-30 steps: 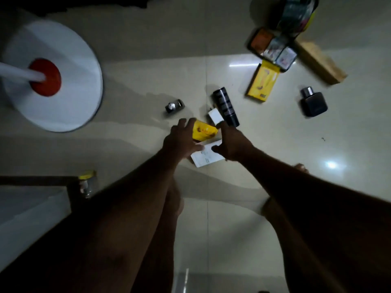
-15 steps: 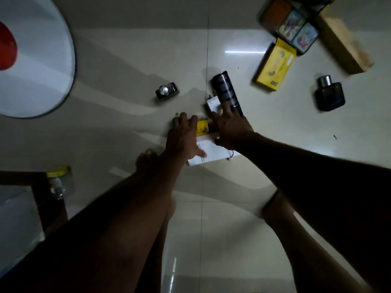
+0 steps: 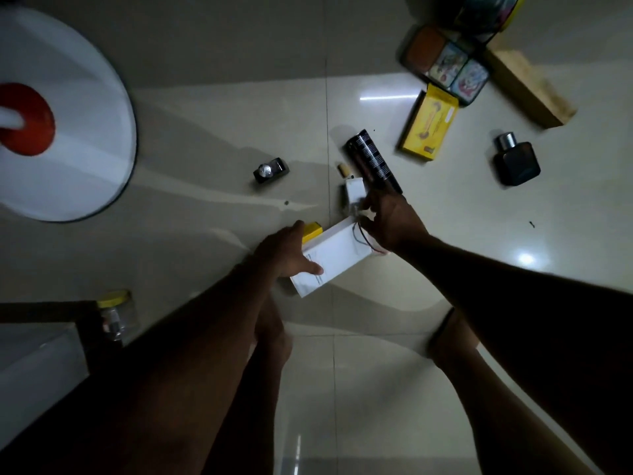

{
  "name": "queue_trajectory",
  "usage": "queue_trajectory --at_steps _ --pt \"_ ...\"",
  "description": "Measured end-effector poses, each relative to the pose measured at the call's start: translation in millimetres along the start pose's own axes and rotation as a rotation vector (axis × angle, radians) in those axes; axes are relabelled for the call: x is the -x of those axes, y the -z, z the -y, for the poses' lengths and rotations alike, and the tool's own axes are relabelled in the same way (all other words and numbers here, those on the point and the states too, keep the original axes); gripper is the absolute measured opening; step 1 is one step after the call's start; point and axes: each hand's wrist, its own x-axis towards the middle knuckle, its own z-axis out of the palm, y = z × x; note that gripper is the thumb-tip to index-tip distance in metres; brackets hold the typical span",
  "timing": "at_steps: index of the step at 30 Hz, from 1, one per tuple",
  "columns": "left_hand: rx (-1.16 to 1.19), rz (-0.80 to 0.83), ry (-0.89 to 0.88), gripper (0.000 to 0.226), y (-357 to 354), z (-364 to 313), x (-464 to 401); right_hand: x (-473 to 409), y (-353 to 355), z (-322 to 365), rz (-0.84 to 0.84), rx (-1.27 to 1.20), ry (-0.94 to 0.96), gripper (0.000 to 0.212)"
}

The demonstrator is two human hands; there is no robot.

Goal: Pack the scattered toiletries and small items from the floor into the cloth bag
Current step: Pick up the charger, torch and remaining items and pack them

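My left hand (image 3: pixel 286 252) grips the near end of a white box (image 3: pixel 334 257), with a small yellow item (image 3: pixel 312 231) tucked under its fingers. My right hand (image 3: pixel 390 222) pinches thin wires at the box's far end, beside a small white charger block (image 3: pixel 354 192). A black striped cylinder (image 3: pixel 371 159) lies just beyond, with a tiny cork-like piece (image 3: pixel 343 169) next to it. Farther out lie a small dark bottle with a silver cap (image 3: pixel 270 170), a yellow box (image 3: pixel 430 123) and a black perfume bottle (image 3: pixel 515 161). No cloth bag shows.
A white round fan base with a red hub (image 3: pixel 78 108) fills the upper left. A tin with pictured lids (image 3: pixel 445 63) and a wooden block (image 3: pixel 527 87) lie at the upper right. A yellow-lidded jar (image 3: pixel 114 313) stands by a dark furniture edge at left.
The white box has come up off the floor, tilted, between both hands. My right hand moved off the black cylinder to the wires at the box's end. The charger and cork piece are now uncovered.
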Motion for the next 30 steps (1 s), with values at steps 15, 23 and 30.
queue_trajectory --at_steps 15,23,30 --pt "0.498 0.221 0.15 0.088 65 -19 140 126 25 62 0.214 -0.516 -0.25 0.035" --pt "0.528 0.232 -0.059 0.069 114 -122 273 248 125 96 -0.288 -1.259 -0.594 0.074" --pt "0.279 0.255 -0.252 0.062 151 -256 403 410 231 111 -0.38 -1.661 -0.485 0.051"
